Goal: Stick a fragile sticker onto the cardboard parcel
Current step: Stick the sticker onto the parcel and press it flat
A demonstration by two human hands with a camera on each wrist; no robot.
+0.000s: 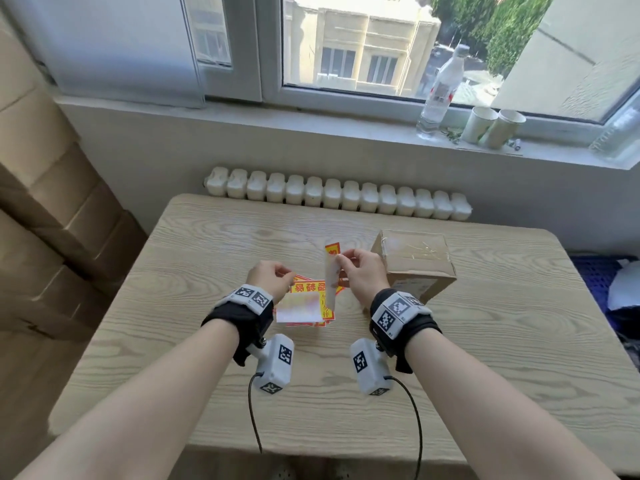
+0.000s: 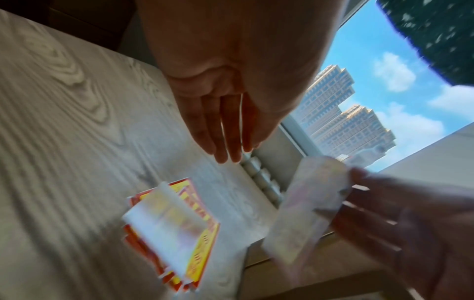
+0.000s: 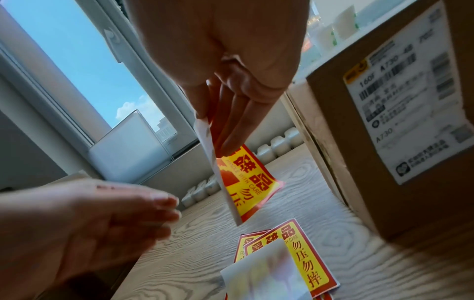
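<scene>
Hard to see: the white sheet (image 1: pixel 298 308) lying on the sticker pile (image 1: pixel 325 289) is blurred, so I cannot tell what it is. The parcel's label (image 3: pixel 408 95) is too fuzzy to read.
Right hand (image 1: pixel 362 271): held up above the table (image 1: pixel 173 306), pinching the fragile sticker (image 3: pixel 246 178) by its top between thumb and fingers. The sticker hangs down, edge-on to the head camera.
Left hand (image 1: pixel 270 278): at 9 o'clock from the right hand, above the pile, fingers loose and holding nothing.
Cardboard parcel (image 1: pixel 415 265): sits on the table at 3 o'clock from the right hand, just beside it.
</scene>
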